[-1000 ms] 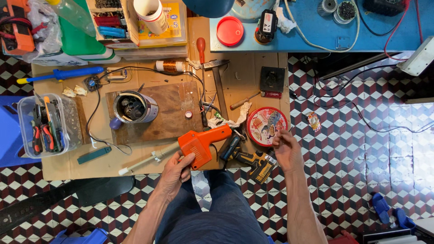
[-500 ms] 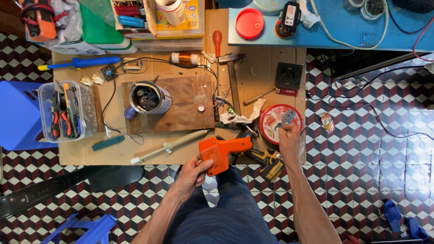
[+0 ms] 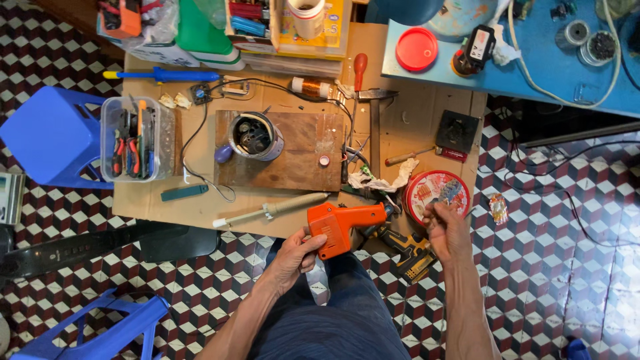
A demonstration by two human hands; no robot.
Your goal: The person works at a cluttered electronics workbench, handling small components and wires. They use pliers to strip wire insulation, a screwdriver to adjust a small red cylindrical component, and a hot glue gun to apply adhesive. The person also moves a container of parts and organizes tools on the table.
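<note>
Head view, from left to right: a clear plastic tool box (image 3: 137, 139) with pliers sits by a blue stool (image 3: 53, 137), then a wooden board (image 3: 293, 152) carrying a metal can (image 3: 256, 137). Below it lies a pale soldering iron (image 3: 270, 210). The left hand (image 3: 293, 257) is clenched around the grip of an orange soldering gun (image 3: 339, 223) (nose pointing right), at the cardboard's near edge. The right hand (image 3: 445, 230) pinches something too small to tell, just over a round red tin (image 3: 437, 193).
</note>
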